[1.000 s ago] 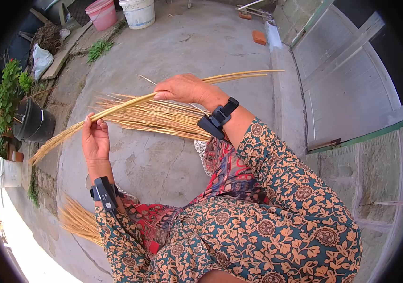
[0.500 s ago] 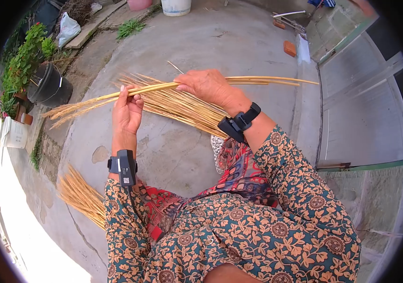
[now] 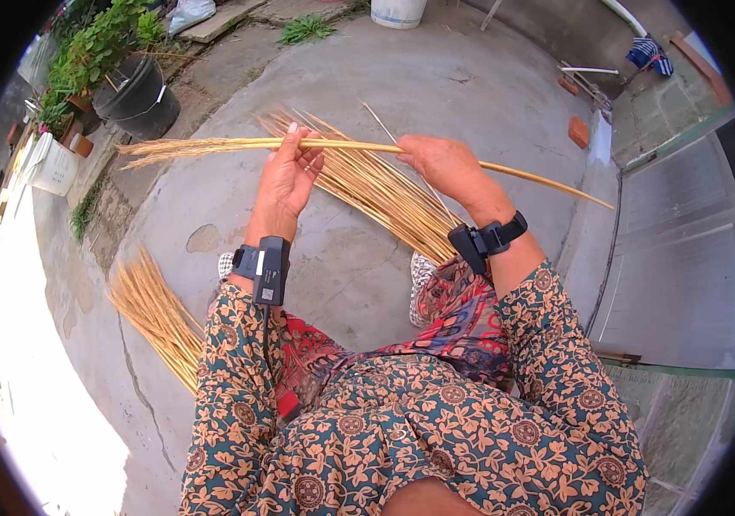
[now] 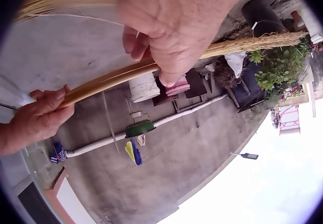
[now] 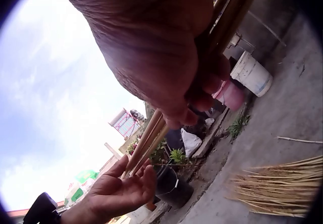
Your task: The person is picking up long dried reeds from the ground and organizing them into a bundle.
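A thin bunch of dry broom-straw stalks (image 3: 346, 145) stretches between my two hands, its feathery end to the left and bare ends to the right. My left hand (image 3: 286, 181) pinches it between thumb and fingers near the feathery part. Farther along the bare stems, my right hand (image 3: 449, 165) grips the same bunch, palm hidden in the head view. The right wrist view shows the left thumb and fingertips against the stalks (image 5: 146, 138). Beneath the hands lies a larger pile of straw stalks (image 3: 393, 202), its thick ends near my right knee.
Another straw bundle (image 3: 153, 314) lies on the concrete floor (image 3: 333, 258) at the left. A black bucket (image 3: 138, 99) and potted plants stand at the far left. Farther back is a white bucket (image 3: 398, 12). An orange brick (image 3: 578, 132) lies near the door (image 3: 686, 258) on the right.
The held bunch has swung from a slant to nearly level, its feathery end rising and its bare end dipping. Both hands still hold it. The head view has turned, shifting the surroundings.
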The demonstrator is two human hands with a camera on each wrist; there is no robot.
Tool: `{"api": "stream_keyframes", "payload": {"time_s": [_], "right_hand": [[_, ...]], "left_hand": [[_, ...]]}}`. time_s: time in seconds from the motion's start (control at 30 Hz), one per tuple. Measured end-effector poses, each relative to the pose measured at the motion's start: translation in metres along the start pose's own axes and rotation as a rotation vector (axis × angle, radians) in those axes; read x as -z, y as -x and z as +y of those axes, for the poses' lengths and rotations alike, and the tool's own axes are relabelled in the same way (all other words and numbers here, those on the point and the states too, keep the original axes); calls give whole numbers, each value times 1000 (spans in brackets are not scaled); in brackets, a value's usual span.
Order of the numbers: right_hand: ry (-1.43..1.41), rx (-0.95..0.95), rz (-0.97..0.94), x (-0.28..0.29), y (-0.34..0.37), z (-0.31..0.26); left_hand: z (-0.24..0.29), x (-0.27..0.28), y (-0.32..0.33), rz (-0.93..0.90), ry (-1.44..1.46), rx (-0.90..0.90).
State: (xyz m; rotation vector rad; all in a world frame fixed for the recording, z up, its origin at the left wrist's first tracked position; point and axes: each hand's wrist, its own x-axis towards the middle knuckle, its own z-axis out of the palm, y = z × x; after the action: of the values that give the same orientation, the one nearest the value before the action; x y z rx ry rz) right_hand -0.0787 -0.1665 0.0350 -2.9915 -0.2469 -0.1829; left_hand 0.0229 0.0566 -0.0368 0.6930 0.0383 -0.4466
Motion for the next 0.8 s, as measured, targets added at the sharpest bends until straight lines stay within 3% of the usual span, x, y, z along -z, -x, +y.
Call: {"api": "stream_keyframes", "payload": {"time_s": [0.1,0.2,0.53,0.63,0.8], "right_hand": [[11,-3,3,3,2,-3],[74,58,37,-1,-4,-5],[261,134,301,-8,-18,-19],[301,184,318,-2,-26,-30],[260,303,511,4,-26,-21]], "left_hand": [[-11,0,-8,-159,191,52],[-10,-5,-4,-293,422,-34],[-6,-16,-24,-243,631,-90],[2,-22,-20,-283,577,-272],[53,-6,-7,-135,644,-627]]}}
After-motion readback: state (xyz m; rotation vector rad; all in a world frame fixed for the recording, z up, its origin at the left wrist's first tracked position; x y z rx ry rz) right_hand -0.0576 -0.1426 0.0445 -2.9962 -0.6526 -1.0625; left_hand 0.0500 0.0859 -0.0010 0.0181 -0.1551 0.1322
